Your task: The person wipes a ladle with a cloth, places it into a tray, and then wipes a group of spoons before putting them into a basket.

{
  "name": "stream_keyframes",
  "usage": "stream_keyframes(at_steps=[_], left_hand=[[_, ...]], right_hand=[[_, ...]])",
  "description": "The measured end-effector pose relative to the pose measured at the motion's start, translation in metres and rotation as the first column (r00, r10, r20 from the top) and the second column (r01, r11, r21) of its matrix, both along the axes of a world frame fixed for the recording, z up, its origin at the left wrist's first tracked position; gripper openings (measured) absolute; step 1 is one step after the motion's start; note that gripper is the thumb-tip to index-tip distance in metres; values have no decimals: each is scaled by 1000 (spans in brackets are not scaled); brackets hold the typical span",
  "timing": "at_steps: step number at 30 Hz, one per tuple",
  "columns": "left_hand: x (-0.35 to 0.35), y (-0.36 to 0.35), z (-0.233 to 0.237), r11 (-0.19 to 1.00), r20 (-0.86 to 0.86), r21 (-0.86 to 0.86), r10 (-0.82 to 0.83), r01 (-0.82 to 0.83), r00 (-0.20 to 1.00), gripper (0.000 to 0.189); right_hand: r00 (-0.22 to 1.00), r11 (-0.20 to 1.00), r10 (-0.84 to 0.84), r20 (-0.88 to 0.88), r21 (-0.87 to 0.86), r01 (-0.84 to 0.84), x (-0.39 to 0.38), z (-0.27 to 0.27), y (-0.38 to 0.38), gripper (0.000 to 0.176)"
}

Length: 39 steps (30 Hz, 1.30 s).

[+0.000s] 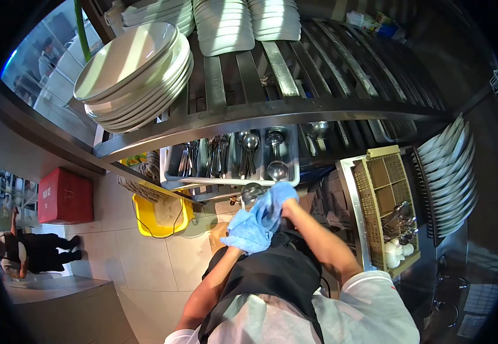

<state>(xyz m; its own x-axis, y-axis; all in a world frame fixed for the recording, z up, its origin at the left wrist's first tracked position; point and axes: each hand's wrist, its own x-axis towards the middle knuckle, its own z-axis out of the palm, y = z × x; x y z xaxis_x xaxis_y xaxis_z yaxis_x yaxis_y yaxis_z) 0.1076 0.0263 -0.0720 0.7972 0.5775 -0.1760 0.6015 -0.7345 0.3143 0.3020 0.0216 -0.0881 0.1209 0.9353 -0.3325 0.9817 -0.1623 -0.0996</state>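
A light blue cloth (253, 229) is bunched between my two hands in front of the dark apron. My left hand (235, 250) is mostly hidden under its lower left part, with the cloth wrapped about it. At the upper right end, my right hand (288, 207) is closed on the same cloth. Just beyond the cloth shows a round metal ladle bowl (253, 193); its handle is hidden, so which hand holds it does not show. Ahead, a grey cutlery tray (231, 180) has compartments of forks, spoons and ladles (277, 170).
A slatted metal shelf (249, 117) carries stacked white plates (128, 74). To the right stand a beige dish rack (375, 172) with cutlery and white cups, and a row of upright plates (446, 178). A yellow bucket (145, 223), a red box (65, 195) and another person (42, 252) are left.
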Motion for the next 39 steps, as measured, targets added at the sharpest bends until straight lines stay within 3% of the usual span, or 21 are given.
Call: stream_keyframes(at_steps=[1,2,3,4,6,8,12,13,16,17,18,19,20,22,25,27,30,32,34,37,39], left_hand=[[-2,-2,1,1000,-24,-7,-20,20,1000,25],[-3,-3,3,999,-46,-14,-41,41,998,25],[-1,-1,15,988,-89,1,-153,154,984,25],[1,1,27,964,-126,11,-262,265,957,26],[-2,11,33,964,-132,16,-263,267,956,26],[-5,21,36,980,-94,20,-197,200,976,25],[-15,31,34,989,-71,42,-140,143,988,25],[-16,31,29,988,-79,61,-135,140,988,24],[-13,34,48,981,-163,108,-142,160,976,24],[-9,35,72,969,-273,-248,-57,-13,960,25],[0,37,107,957,-407,-290,-120,-4,906,28],[-7,37,91,958,-406,-288,-111,-12,907,28],[-18,36,57,997,-83,-79,-5,-2,997,27],[-38,41,-19,990,263,124,36,-71,964,27],[-49,48,-49,995,397,86,21,-59,918,24],[-42,48,-14,997,401,81,-48,17,915,23],[-20,43,73,993,102,104,53,-63,993,23],[-2,39,147,998,-120,53,46,-40,992,24],[-3,42,134,1000,-229,-11,3,-5,973,24],[-21,51,55,920,241,208,280,-332,929,25],[-20,60,53,926,-3,265,280,-269,960,27]], right_hand=[[558,916,-313,-768,-90,391,18,-38,8,14],[-357,711,-216,-909,-397,580,36,-76,16,15],[-357,711,-219,-908,-399,579,45,-65,19,15],[99,903,26,-995,65,424,50,-43,21,15],[417,977,71,-906,147,155,46,-32,22,14],[832,964,103,-546,259,51,19,-53,38,22],[792,863,146,-593,468,192,-42,56,36,25],[488,665,128,-863,440,603,-53,49,42,26],[706,601,-21,-708,555,575,-62,53,43,29],[788,582,-124,-604,598,551,-67,51,44,29],[684,545,-111,-721,532,648,-75,53,45,29],[686,549,-103,-720,534,643,-74,56,45,29],[953,815,2,-303,553,174,-71,60,44,31],[989,859,150,-14,498,-123,-76,72,41,29],[981,692,195,-14,710,-128,-75,86,52,21],[668,589,152,-729,610,531,-80,70,55,21],[777,599,-241,-582,540,591,-85,101,51,24],[826,600,-159,-540,612,516,-83,83,52,22],[831,608,-38,-555,647,461,-85,113,46,17],[943,816,-241,-229,478,325,-101,130,41,17],[967,721,-76,-244,656,222,-97,133,37,13]])
